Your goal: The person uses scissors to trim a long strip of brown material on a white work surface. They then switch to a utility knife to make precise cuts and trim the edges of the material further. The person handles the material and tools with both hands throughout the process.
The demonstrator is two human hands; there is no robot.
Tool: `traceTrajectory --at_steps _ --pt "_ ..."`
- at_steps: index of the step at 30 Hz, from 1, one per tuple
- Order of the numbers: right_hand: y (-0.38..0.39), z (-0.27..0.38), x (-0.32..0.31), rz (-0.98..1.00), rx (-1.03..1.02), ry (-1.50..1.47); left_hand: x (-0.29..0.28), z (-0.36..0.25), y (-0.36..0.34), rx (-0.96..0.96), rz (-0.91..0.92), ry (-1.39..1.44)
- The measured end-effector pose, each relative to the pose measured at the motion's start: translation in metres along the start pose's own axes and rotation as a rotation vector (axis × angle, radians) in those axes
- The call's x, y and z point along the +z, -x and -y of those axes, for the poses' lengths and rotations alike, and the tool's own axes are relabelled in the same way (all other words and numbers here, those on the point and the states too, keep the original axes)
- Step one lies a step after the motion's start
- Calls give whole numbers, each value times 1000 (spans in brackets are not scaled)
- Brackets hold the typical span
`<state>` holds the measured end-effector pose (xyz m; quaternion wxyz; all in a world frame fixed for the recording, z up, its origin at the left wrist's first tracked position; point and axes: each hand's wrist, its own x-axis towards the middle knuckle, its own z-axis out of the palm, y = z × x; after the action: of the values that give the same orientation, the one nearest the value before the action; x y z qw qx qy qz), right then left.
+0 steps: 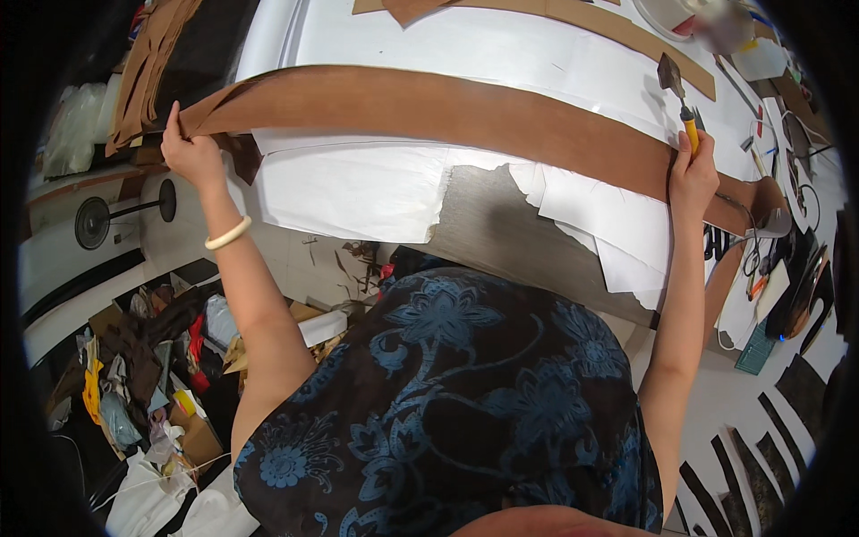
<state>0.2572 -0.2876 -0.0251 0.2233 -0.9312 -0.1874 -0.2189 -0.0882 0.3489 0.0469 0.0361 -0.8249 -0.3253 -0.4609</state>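
A long brown leather-like strip [447, 107] lies across white paper sheets [340, 188] on the table, curling at its right end. My left hand [190, 154] grips the strip's left end, fingers closed on it with the index finger along the edge. My right hand [693, 174] is closed on a tool with a yellow handle [689, 130] and a flat metal head pointing up, over the strip's right part. A gray board [510, 224] shows through torn paper at the near edge.
Brown pieces [143, 72] are stacked at the far left, another strip [537, 18] lies beyond. Containers [752, 63], cables and small tools [761, 286] crowd the right. A scrap heap [143, 376] and a black-plated barbell-like object [94, 222] are low left; dark strips [778, 447] lie low right.
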Motion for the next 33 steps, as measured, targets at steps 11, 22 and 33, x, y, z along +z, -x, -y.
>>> traceTrajectory --at_steps 11,22,33 --pt "0 3 -1 -18 -3 0 -10 35 15 101 514 -318" --pt "2 -2 0 -76 -52 -18 -75 -284 59 679 1068 569" --pt "-1 6 -1 -82 -69 -70 65 -401 124 535 871 809"
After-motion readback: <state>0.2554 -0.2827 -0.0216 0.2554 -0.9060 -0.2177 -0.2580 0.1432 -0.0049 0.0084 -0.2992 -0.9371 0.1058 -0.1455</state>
